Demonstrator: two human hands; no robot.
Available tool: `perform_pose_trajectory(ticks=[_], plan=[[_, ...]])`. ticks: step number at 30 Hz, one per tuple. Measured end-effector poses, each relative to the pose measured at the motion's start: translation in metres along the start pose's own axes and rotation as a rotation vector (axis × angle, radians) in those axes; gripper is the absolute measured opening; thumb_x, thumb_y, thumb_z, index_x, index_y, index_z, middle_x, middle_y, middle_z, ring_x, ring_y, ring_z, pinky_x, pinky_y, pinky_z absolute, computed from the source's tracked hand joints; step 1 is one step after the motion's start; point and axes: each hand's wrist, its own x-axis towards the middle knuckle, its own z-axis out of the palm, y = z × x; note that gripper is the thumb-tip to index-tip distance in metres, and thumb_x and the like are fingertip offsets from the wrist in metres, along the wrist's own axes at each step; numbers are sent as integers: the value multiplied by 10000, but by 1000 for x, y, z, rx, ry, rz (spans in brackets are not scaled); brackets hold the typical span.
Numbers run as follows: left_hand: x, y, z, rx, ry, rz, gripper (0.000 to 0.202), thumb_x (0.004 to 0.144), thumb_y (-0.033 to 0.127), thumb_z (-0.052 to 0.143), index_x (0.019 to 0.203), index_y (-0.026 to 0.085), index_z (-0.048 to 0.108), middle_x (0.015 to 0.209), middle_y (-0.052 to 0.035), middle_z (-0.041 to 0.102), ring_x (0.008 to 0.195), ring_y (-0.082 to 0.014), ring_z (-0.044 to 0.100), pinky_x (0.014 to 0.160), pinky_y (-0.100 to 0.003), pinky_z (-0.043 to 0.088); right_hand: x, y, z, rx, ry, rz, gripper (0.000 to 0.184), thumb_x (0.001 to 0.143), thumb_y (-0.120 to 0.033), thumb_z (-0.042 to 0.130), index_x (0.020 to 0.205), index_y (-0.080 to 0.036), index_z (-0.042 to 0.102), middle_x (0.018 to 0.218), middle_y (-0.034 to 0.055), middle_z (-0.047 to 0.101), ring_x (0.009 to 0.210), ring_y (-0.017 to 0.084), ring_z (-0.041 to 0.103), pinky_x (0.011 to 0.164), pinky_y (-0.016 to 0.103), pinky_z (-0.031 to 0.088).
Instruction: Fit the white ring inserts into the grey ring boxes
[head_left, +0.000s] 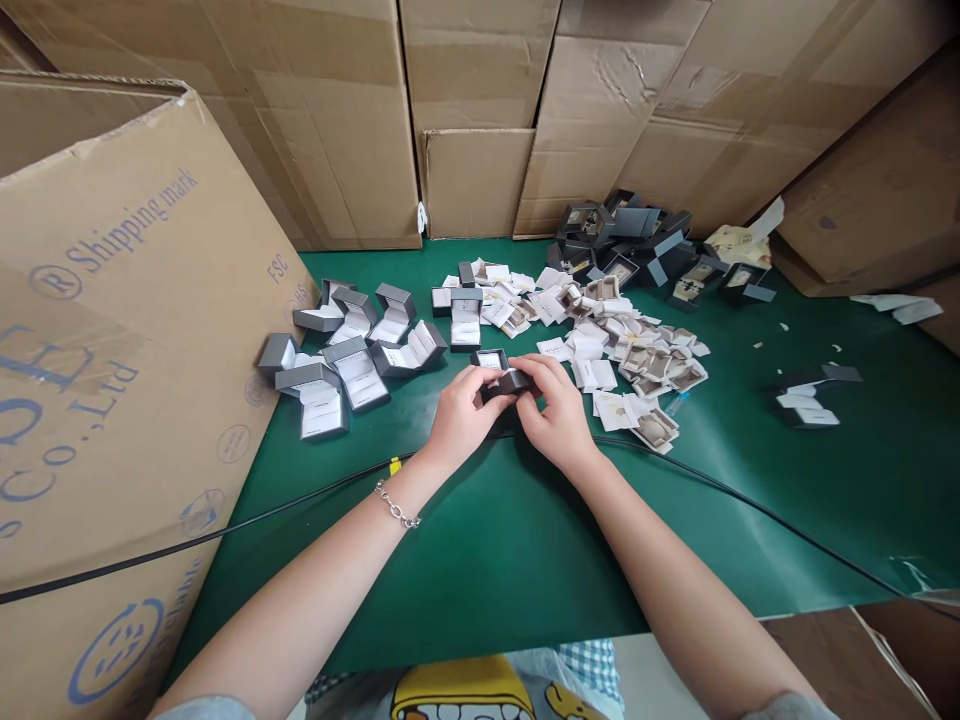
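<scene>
Between both hands, over the green table, is a small dark jewelry box. My left hand grips its left side, the thumb along the near edge. My right hand has its fingers closed round the right side. Fingers cover much of this box, so what lies inside is hidden. Right behind it stands another open box with a white lining. Just beyond, an open grey box with a white insert faces me. To the right lies a heap of white card inserts, some with beige hollows.
Several open grey boxes stand at left, beside a large carton. Dark boxes are piled at the back right. One open box lies far right. A black cable crosses the table.
</scene>
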Motion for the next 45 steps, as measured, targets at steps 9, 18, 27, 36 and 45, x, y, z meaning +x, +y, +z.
perform_pose_trajectory(ticks=[9, 18, 27, 36, 45], plan=[[0, -3, 2, -36, -32, -52, 281, 763, 178, 540, 1034, 213, 605, 945, -25, 648, 548, -57, 519, 566, -209, 472, 0, -2, 0, 8, -70, 38, 365, 777, -90, 397, 1080, -230, 545, 1118, 61, 550, 1009, 183, 554, 804, 328, 506], [-1, -4, 3, 70, -24, 47, 274, 754, 155, 552, 1013, 226, 603, 949, -12, 630, 619, -65, 535, 599, -198, 483, 0, 1, 3, -26, -45, 61, 357, 748, -71, 377, 1027, -210, 552, 1021, 65, 580, 943, 187, 562, 787, 329, 493], [-10, 0, 0, 343, -55, 312, 238, 853, 240, 426, 1044, 195, 561, 822, -23, 605, 568, -61, 517, 556, -189, 450, 3, 17, 6, -84, 33, 190, 308, 699, -78, 395, 945, -182, 550, 1044, 110, 573, 969, 231, 566, 798, 401, 501], [-26, 8, 7, 532, 12, 977, 138, 775, 177, 479, 684, 179, 582, 496, 18, 510, 455, -91, 463, 442, -220, 341, -2, 2, 10, 445, -430, 259, 423, 792, -165, 413, 1207, -223, 468, 1236, 77, 550, 1056, 153, 581, 899, 344, 492], [-16, 8, 6, 590, -263, 330, 266, 882, 339, 344, 858, 191, 563, 701, -12, 622, 624, -113, 573, 511, -206, 353, 14, 19, -13, 256, 39, 367, 299, 764, -213, 457, 1030, -198, 593, 992, 66, 656, 814, 166, 627, 754, 357, 515]])
